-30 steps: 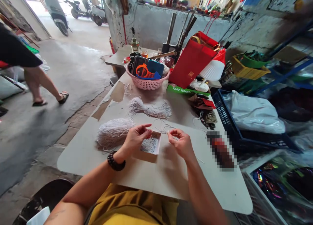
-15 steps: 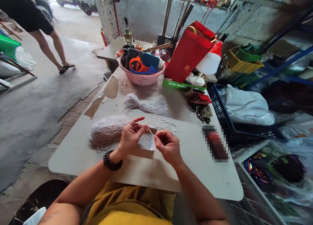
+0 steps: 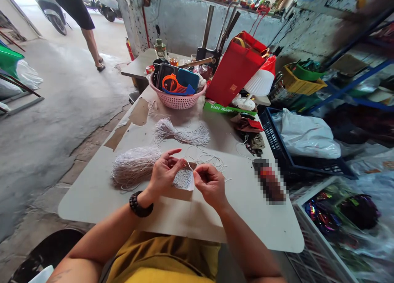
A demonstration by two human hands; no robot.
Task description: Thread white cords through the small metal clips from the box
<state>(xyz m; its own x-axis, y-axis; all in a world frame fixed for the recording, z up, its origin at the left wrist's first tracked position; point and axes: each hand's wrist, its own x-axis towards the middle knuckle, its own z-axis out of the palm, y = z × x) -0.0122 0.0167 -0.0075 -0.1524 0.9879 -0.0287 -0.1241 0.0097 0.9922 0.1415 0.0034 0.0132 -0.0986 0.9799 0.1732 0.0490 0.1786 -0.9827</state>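
Note:
A thin white cord [image 3: 189,165] runs between my two hands above a small cardboard box [image 3: 181,194]. My left hand [image 3: 166,170] pinches one end between thumb and a finger, with its index finger stretched out. At the other end, my right hand [image 3: 210,183] pinches the cord with curled fingers. Many short white pieces [image 3: 184,179] lie in the box. Left of my left hand rests a large bundle of white cords [image 3: 134,165]. A second cord bundle [image 3: 181,133], narrow in its middle, lies farther back. Loose cords [image 3: 212,159] are strewn behind my right hand.
A pink basket [image 3: 178,100] of tools stands at the table's back, beside a red paper bag [image 3: 235,71] and a white lamp [image 3: 260,81]. A blurred-out object [image 3: 269,181] lies on the right. A blue crate [image 3: 277,139] adjoins the table's right edge. Another person [image 3: 89,41] is at back left.
Both my hands keep nearly the same pose with the cord between them. The other person has walked farther away toward the back. The view has shifted slightly.

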